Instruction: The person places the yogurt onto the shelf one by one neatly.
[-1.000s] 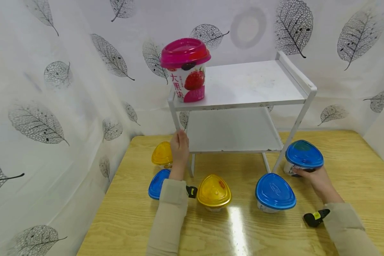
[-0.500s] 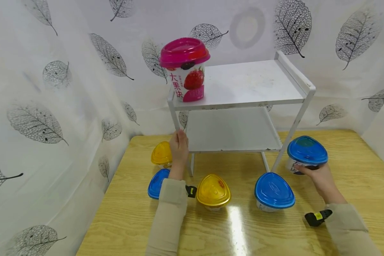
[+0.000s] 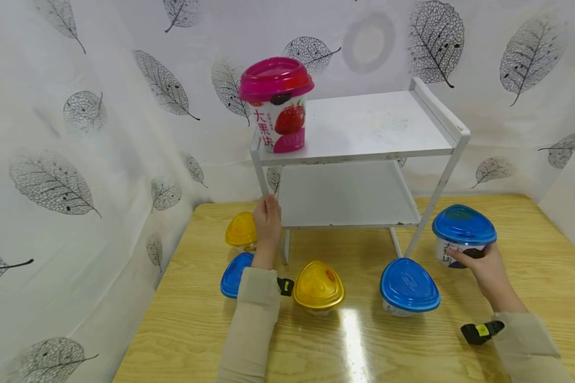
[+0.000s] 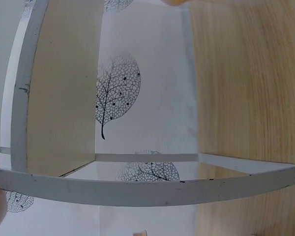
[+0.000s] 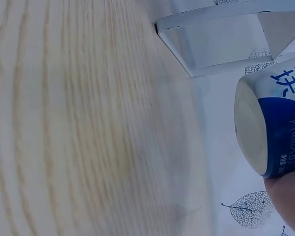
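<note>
My left hand (image 3: 268,221) grips the front left leg of a white two-tier shelf (image 3: 364,125). In the left wrist view the shelf leg (image 4: 137,191) runs across the picture, with fingertips at the left edge. To the right of the shelf, my right hand (image 3: 489,268) holds a blue-lidded yogurt cup (image 3: 465,226), thumb on its near side. The right wrist view shows this cup's pale bottom (image 5: 250,130), lifted off the table. A pink-lidded strawberry yogurt cup (image 3: 280,106) stands upright on the top tier's left end.
On the wooden table (image 3: 182,330) stand a yellow-lidded cup (image 3: 318,284) and a blue-lidded cup (image 3: 409,284) before the shelf. Left of it are another yellow-lidded cup (image 3: 241,229) and blue-lidded cup (image 3: 233,276), partly behind the left arm. A leaf-patterned curtain (image 3: 100,159) encloses the table.
My right hand has moved a little to the right with the blue-lidded cup, away from the shelf's right leg. The left hand keeps its grip on the shelf leg.
</note>
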### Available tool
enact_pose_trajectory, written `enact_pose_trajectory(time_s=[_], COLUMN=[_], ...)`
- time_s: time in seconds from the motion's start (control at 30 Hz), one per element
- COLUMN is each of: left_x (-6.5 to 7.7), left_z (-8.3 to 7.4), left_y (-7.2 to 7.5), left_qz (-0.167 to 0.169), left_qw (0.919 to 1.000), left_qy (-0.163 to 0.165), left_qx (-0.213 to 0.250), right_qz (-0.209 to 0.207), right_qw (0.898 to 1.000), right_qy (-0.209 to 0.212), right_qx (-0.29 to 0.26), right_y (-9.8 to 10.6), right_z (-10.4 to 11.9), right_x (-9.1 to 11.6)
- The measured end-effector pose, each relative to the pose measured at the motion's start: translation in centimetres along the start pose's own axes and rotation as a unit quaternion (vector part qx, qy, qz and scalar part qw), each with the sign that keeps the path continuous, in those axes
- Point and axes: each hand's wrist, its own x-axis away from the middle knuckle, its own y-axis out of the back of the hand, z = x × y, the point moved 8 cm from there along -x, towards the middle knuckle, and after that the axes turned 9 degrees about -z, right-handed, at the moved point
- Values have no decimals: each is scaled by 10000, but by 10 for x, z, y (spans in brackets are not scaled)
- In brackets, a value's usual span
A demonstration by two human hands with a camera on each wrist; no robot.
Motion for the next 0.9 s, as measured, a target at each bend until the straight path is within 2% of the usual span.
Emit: enact_pose_trajectory(time_s=[0.13,0.2,0.63,0.7,0.9], left_x=[0,0,0,0,1], left_z=[0,0,0,0,1], left_y=[0,0,-1,-1,-1], left_qz=[12,23,18,16,26], left_qw=[10000,10000,10000,10000,10000], left_qy=[-1,9,-34,-45,-35], left_qx=[40,72,74,56,43], right_qz=[-110,-171,-105,-67,-21], right_qw=[9999,9998,9987,9986,9992], right_qy=[19,16,110,171,163], right_qx=[82,121,-488,-488,-373], right_y=[8,10,17,14,-11], right_z=[-22,-25,-15,-2,75], right_x=[-7,-7,-6,-1,28])
